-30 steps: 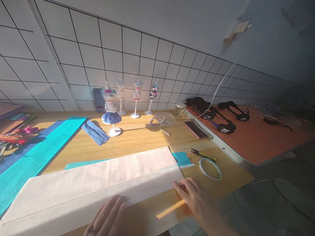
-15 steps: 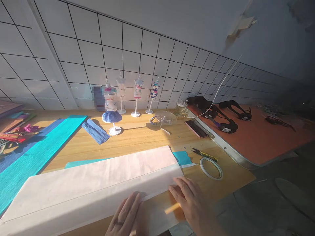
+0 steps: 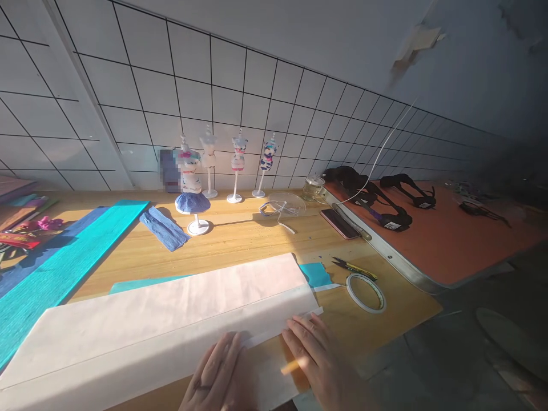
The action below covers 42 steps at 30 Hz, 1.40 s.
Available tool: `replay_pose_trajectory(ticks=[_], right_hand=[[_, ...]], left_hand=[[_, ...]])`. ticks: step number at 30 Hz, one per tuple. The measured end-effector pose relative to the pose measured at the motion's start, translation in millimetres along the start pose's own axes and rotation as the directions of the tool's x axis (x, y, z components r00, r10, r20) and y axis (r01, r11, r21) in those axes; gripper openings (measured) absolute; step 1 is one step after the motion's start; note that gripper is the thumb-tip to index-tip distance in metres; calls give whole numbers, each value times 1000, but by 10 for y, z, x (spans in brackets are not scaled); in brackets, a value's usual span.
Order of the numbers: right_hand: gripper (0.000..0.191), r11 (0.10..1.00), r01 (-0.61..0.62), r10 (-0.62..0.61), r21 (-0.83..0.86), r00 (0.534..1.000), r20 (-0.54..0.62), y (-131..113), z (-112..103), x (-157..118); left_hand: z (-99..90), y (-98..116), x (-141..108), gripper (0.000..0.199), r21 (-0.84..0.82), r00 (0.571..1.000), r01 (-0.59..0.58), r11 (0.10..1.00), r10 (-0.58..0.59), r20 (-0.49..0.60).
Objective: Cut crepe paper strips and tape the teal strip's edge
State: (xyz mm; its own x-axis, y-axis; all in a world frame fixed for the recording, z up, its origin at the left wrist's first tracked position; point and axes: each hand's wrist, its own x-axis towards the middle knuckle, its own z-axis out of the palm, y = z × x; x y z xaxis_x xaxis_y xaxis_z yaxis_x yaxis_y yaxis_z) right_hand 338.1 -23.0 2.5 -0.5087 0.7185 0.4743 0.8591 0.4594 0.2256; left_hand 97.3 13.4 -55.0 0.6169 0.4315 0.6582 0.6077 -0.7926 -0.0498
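while the left hand (image 3: 213, 371) lies along the near edge of the white sheet (image 3: 162, 325), its fingers are straight and narrow, side by side; thumb hidden, so cannot tell whether anything is pinched. right hand (image 3: 309, 349) at three o'clock from the left, fingers bent and close together on a narrow white strip (image 3: 265, 338) along that edge; grip beneath cannot be told. sheet: flat on the wooden table (image 3: 240, 237), extending toward nine and ten o'clock from the hands.

change against one second ago: left hand shifted toward three o'clock, right hand slightly toward nine, gap between them smaller. strip end now shows past the right fingertips, at one o'clock.

unchanged: tape roll (image 3: 366, 293) at two o'clock from the right hand; snips (image 3: 356, 269) just beyond it; blue-skirted dress form (image 3: 192, 194) near twelve o'clock from the left hand.
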Motion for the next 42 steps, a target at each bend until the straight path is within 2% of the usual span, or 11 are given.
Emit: replay_pose_trajectory(ticks=[5, 10, 14, 21, 24, 28, 31, 35, 37, 39, 42], right_hand=[[36, 996, 68, -67, 49, 997, -25, -133, 84, 22], [26, 993, 90, -71, 73, 972, -226, -415, 287, 83], [31, 985, 164, -151, 59, 974, -171, -547, 336, 196], [30, 994, 43, -15, 102, 966, -258, -619, 447, 231], [29, 994, 21, -3, 104, 984, -177, -572, 446, 182], [41, 993, 10, -17, 114, 998, 60, -461, 353, 126], [47, 991, 24, -50, 130, 977, 207, -361, 240, 109], [47, 993, 28, -67, 119, 938, 341, -240, 88, 112], [45, 993, 42, -71, 106, 955, 286, -209, 52, 98], [40, 991, 97, -110, 95, 984, 141, -202, 52, 66], [37, 977, 197, -196, 85, 980, -21, -213, 86, 17]], left_hand=[[-31, -46, 8, 48, 33, 1000, -23, 999, 22, 7], [-90, -139, 55, 56, 143, 979, -200, 969, 193, 61], [-170, -165, 126, 63, 188, 968, -238, 953, 217, 127], [-196, -177, 138, 59, 187, 965, -250, 950, 229, 126], [-184, -180, 117, 60, 164, 966, -242, 957, 221, 135], [-152, -183, 86, 59, 144, 972, -224, 964, 211, 100], [-129, -182, 69, 57, 136, 975, -219, 966, 211, 69], [-124, -174, 67, 60, 128, 975, -209, 969, 198, 97], [-127, -171, 76, 61, 132, 975, -212, 968, 199, 101], [-129, -173, 89, 60, 136, 974, -216, 967, 203, 99], [-131, -181, 103, 58, 136, 971, -230, 964, 219, 95]])
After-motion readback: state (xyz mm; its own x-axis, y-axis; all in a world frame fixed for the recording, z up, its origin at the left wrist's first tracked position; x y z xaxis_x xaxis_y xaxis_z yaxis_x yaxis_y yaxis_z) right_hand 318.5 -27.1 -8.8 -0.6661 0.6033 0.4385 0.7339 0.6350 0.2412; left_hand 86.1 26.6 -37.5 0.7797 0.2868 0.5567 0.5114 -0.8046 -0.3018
